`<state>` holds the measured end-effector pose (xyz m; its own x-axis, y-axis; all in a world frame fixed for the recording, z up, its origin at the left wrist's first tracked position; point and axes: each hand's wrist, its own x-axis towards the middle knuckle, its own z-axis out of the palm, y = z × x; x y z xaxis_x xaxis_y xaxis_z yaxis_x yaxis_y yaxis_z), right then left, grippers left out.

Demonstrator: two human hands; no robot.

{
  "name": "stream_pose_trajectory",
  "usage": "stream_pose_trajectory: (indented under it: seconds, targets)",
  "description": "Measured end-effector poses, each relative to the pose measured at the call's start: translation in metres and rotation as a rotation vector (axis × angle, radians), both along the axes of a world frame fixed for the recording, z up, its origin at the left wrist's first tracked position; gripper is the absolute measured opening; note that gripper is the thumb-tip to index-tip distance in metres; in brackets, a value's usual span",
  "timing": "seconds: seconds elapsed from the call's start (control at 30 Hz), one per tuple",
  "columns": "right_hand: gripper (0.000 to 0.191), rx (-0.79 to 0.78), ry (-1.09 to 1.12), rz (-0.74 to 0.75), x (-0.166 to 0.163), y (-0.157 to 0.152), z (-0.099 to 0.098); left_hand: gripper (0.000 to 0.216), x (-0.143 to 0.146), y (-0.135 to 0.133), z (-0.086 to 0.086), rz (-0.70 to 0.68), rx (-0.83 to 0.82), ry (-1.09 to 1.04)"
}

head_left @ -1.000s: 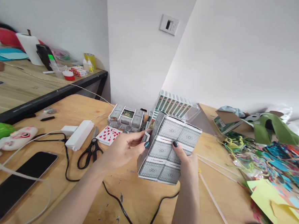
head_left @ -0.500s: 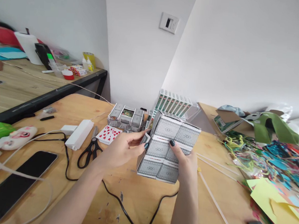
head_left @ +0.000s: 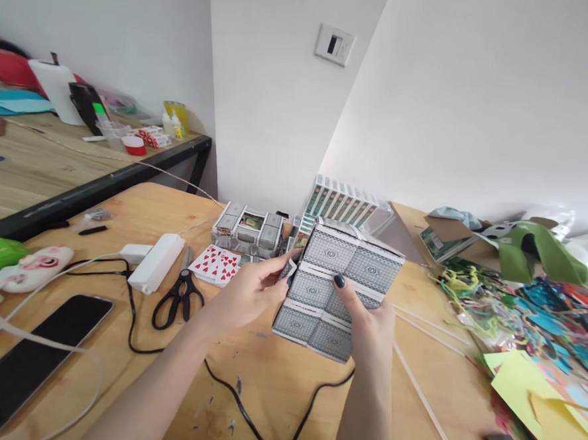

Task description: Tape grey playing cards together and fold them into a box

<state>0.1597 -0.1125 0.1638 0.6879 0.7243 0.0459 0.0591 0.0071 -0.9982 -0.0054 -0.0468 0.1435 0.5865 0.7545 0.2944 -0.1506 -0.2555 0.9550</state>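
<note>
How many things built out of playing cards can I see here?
2. One card box is held up between the left hand and right hand. A smaller card structure sits on the table behind them. More may be hidden behind the held box.

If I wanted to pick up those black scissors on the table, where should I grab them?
Probably by the black handle loops, coming from the near side. The scissors lie flat on the wooden table, loops towards the person and blades pointing away towards the white box, so the loops are nearest and safest to grip.
</note>
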Motion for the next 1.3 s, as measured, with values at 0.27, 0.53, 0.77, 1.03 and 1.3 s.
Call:
stream_pose_trajectory:
  seconds: [0.27,0.53,0.77,1.03,1.3]
  targets:
    - [0.058,0.025,0.013,-0.016,0.011,0.001,-0.007,0.047,0.016,-0.003,-0.011,0.176,0.18,0.008]
    - [0.059,0.049,0.064,0.015,0.017,0.003,-0.009,0.041,0.037,-0.013,-0.019,0.262,0.151,-0.165]
    - [0.059,0.04,0.077,0.046,0.015,0.0,-0.006,0.034,0.038,-0.016,-0.016,0.342,-0.029,-0.184]
    - [0.061,0.034,0.092,0.054,0.014,-0.001,-0.005,0.036,0.04,-0.021,-0.015,0.408,-0.133,-0.236]
    - [0.059,0.034,0.116,0.075,0.015,-0.001,-0.004,0.032,0.039,-0.018,-0.01,0.401,-0.115,-0.315]
